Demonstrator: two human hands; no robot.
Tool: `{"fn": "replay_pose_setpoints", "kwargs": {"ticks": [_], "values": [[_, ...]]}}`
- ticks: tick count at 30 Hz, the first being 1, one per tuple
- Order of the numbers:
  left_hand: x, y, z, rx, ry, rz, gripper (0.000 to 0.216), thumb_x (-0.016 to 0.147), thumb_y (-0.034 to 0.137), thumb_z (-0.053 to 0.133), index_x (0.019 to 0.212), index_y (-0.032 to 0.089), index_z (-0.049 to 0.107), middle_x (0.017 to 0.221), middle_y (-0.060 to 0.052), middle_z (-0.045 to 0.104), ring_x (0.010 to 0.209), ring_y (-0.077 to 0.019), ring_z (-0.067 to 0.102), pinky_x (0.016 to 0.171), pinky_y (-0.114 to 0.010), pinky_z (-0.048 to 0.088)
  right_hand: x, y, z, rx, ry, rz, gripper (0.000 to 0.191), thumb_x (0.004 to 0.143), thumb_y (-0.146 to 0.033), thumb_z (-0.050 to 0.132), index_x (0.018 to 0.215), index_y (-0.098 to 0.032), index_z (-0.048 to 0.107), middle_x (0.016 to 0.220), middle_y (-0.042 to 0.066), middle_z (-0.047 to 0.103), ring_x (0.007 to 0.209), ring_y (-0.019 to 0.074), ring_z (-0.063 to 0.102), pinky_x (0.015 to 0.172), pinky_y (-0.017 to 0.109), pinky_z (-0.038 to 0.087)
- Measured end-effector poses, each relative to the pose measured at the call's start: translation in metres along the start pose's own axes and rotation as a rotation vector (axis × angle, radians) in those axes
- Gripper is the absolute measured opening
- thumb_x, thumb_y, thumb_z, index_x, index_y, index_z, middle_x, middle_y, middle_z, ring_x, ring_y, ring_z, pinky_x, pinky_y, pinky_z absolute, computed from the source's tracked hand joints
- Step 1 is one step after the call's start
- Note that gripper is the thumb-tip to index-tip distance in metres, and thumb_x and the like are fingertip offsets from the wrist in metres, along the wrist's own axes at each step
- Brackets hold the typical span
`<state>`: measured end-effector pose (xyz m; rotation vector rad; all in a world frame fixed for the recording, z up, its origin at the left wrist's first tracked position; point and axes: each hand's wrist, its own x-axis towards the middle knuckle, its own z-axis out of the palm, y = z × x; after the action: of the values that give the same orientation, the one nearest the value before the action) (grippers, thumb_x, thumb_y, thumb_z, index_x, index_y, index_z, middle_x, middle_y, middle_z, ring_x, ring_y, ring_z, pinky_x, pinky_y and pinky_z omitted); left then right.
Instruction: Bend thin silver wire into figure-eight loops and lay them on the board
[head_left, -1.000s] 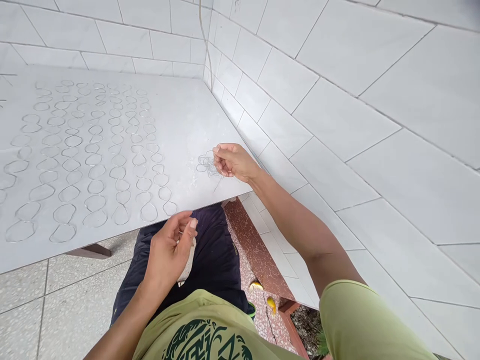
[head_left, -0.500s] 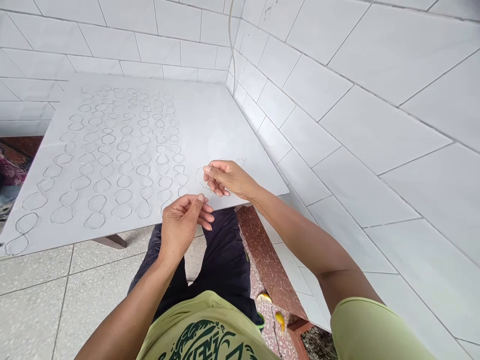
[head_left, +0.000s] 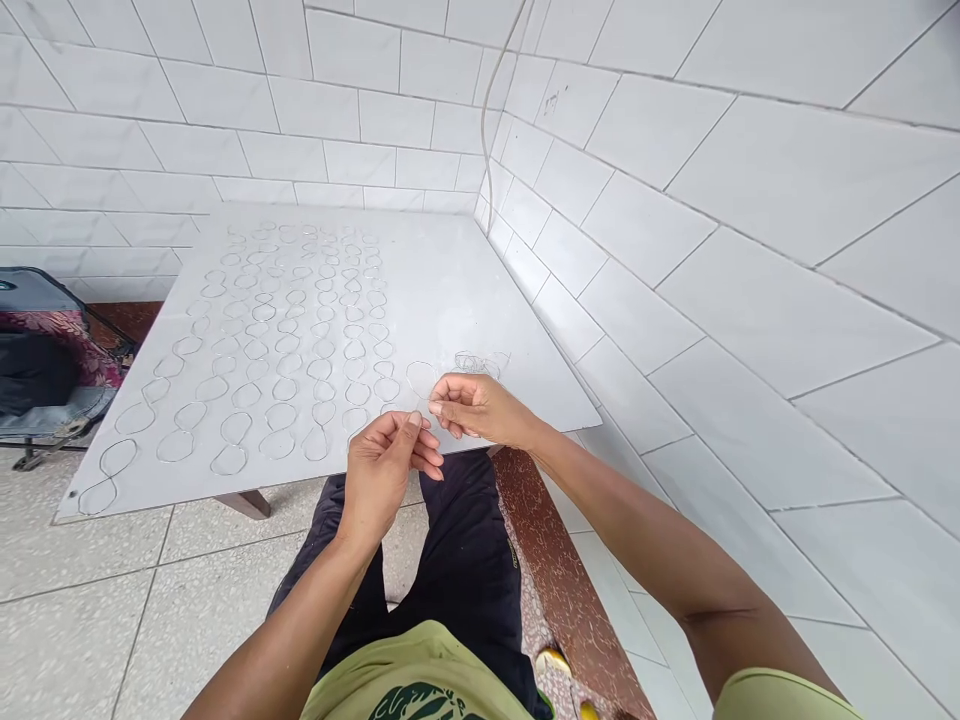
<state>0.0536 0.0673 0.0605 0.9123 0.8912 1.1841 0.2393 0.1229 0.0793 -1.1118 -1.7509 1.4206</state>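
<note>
A thin wire loop (head_left: 409, 372) stands up between my hands over the near edge of the white board (head_left: 442, 270). My right hand (head_left: 480, 408) pinches it from the right, thumb against curled fingers. Lower and to the left, my left hand (head_left: 386, 465) pinches with thumb and forefinger at its lower part, which the fingers mostly hide. Rows of wire figure-eights (head_left: 109, 476) lie on the left and middle of the board. Just behind my right hand is a small tangle of wire loops (head_left: 471, 362).
White tiled walls (head_left: 637, 260) border the board at the back and right. A pale cable (head_left: 486, 130) hangs in the corner. Left of the board stands a folding chair (head_left: 56, 350) with dark cloth. A reddish-brown ledge (head_left: 551, 560) runs beside my right leg.
The view has shifted, so the board sits lower and further right, and the chair and wire tangle show more. Both hands stay close together, pinching the wire loop.
</note>
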Motion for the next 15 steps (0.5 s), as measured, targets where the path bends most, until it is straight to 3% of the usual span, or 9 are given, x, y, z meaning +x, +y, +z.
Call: {"fn": "replay_pose_setpoints", "kwargs": {"ticks": [6,10,13,15], "values": [[0.001,0.002,-0.002,-0.014,0.03,0.014,0.034,0.092,0.047,0.074,0.087,0.014,0.068,0.075,-0.003,0.07,0.058,-0.0147,0.068,0.052,-0.028,0.06,0.004,0.004,0.01,-0.066,0.112,-0.028,0.02,0.094,-0.041,0.069,0.09,-0.022,0.068,0.072,-0.001,0.067,0.053,0.0116,0.059,0.044,0.023,0.038],[-0.006,0.003,-0.003,-0.003,0.055,0.032,0.037,0.095,0.051,0.069,0.099,0.014,0.069,0.084,-0.005,0.072,0.064,-0.016,0.069,0.054,-0.029,0.061,0.008,0.006,0.013,-0.164,0.209,-0.088,0.014,0.095,-0.035,0.066,0.089,-0.022,0.066,0.072,-0.002,0.067,0.054,0.0119,0.061,0.053,0.025,0.047],[-0.027,-0.009,-0.009,0.1,0.027,0.001,0.039,0.099,0.053,0.063,0.106,0.016,0.07,0.088,-0.006,0.072,0.068,-0.0164,0.068,0.055,-0.028,0.059,0.022,0.007,-0.004,-0.366,0.256,-0.154,0.014,0.097,-0.03,0.06,0.088,-0.021,0.066,0.073,-0.002,0.065,0.059,0.012,0.061,0.061,0.027,0.049],[-0.046,-0.032,-0.02,0.214,-0.07,-0.069,0.038,0.101,0.053,0.058,0.1,0.017,0.071,0.084,-0.005,0.071,0.065,-0.0153,0.065,0.055,-0.026,0.056,0.044,0.01,-0.025,-0.498,0.284,-0.167,0.014,0.097,-0.028,0.057,0.087,-0.021,0.065,0.072,-0.002,0.063,0.06,0.0123,0.059,0.06,0.026,0.046]]}}
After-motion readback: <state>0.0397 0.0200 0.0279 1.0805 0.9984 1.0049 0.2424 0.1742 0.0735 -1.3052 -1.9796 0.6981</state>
